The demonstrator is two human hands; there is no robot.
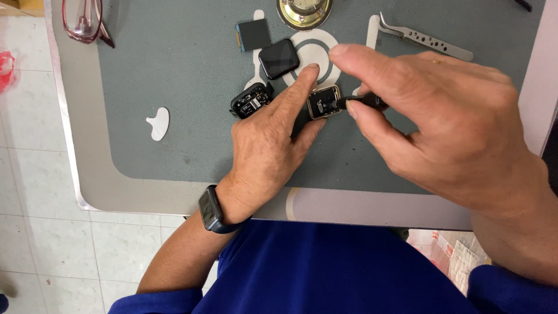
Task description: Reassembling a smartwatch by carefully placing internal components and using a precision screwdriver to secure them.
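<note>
Teardown is looking partway done: screen point(279, 58) is lying detached; left hand point(270, 154) is pinning gold watch case point(323, 102) flat on grey mat point(192, 87), right hand point(442, 122) is pinching black tool point(363, 102) into it. Reassembly remaining.

A pale grey worktop point(87, 174) with a rounded corner and a thin metal edge fills most of the frame; a darker grey-green mat point(174, 87) with rounded corners covers its middle. Along the left side and the lower left of the frame lies a floor of white square tiles point(35, 232) with faint grey joints. A pale pink strip shows at the right edge. The light is even and soft, with only faint shadows
</note>
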